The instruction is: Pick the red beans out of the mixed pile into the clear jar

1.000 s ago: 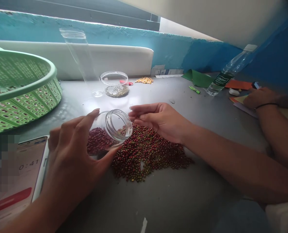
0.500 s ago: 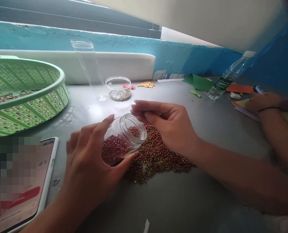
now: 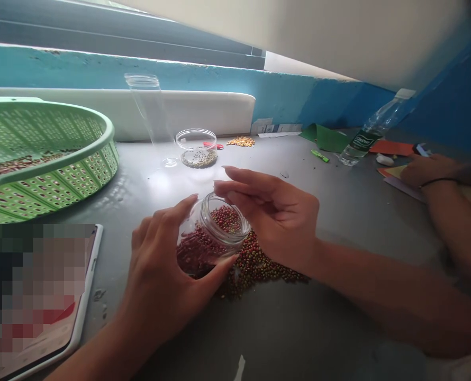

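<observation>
My left hand (image 3: 175,254) is wrapped round a clear glass jar (image 3: 229,235), tilted with its mouth toward the right. Small dark red beans (image 3: 199,246) lie inside it. Over the jar's rim is my right hand (image 3: 277,211), its fingers drawn together in a pinch; whatever they hold, if anything, is hidden. Below and behind the jar spreads a pile of mixed red and green beans (image 3: 265,262) on the grey table (image 3: 291,328), partly covered by the jar and my right hand.
A green basket (image 3: 110,132) holding beans and a phone (image 3: 88,286) are at left. Behind stand a tall clear cylinder (image 3: 148,106), a round dish (image 3: 196,135) and yellow kernels (image 3: 241,142). At right are a water bottle (image 3: 364,138) and another person's hand (image 3: 432,169).
My left hand and the jar have shifted slightly right, and the jar's mouth faces more toward me. My right hand has come closer over the rim, its fingers still together.
</observation>
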Motion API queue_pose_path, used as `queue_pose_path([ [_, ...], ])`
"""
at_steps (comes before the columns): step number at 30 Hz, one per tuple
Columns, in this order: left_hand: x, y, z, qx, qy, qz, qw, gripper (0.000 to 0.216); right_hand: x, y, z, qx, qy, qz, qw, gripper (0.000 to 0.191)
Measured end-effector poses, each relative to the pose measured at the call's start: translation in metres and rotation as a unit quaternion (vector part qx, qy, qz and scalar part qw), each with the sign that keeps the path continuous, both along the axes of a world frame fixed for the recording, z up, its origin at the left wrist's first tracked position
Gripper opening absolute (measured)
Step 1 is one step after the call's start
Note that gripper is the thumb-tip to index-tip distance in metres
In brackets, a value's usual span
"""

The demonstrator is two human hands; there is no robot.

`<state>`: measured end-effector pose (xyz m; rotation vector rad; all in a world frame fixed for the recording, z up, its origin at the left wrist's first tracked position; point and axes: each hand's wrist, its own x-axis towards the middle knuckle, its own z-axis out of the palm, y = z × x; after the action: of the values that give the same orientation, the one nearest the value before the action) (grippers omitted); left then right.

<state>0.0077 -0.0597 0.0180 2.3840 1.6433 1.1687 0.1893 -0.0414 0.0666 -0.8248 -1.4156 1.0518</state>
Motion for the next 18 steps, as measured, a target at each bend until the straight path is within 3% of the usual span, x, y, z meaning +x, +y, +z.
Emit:
queue_pose_path([
  [6, -0.001, 0.000, 0.000, 0.002, -0.017, -0.009, 1.000, 0.076, -0.003, 0.012, -0.008, -0.049, 0.097, -0.017, 0.994, 0.026],
  [12, -0.011, 0.004, -0.003, 0.000, -0.025, 0.010, 1.000, 0.075, 0.006, 0.035, -0.018, -0.163, 0.222, 0.059, 0.960, 0.020],
  [18, -0.018, 0.009, -0.003, 0.028, -0.006, 0.031, 0.999, 0.079, 0.014, 0.044, -0.027, -0.271, 0.216, 0.091, 0.934, 0.023],
])
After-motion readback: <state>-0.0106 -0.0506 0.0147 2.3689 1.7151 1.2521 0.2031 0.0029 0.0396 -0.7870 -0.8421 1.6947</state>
